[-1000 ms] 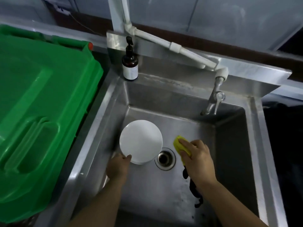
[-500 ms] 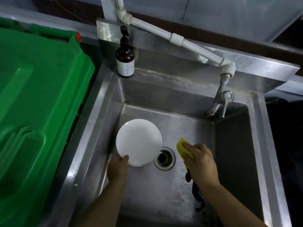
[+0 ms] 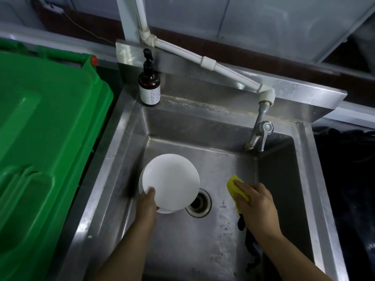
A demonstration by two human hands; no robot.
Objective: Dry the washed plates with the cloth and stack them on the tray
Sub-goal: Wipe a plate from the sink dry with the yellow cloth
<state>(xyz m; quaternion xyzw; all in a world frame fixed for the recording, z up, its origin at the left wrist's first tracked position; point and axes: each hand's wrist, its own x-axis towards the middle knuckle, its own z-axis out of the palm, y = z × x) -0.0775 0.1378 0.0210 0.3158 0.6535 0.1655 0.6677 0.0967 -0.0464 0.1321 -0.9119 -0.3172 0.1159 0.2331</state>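
My left hand (image 3: 146, 205) pinches the top plate (image 3: 170, 182) by its near rim, inside the sink (image 3: 223, 163). My right hand (image 3: 256, 207) grips the yellow cloth (image 3: 235, 186). The plate looks wet, slippery and fragile, so I judge the rim grip best.

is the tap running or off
Off, as far as the view shows: no stream falls from the tap spout, and the sink floor below it holds no pooled water.
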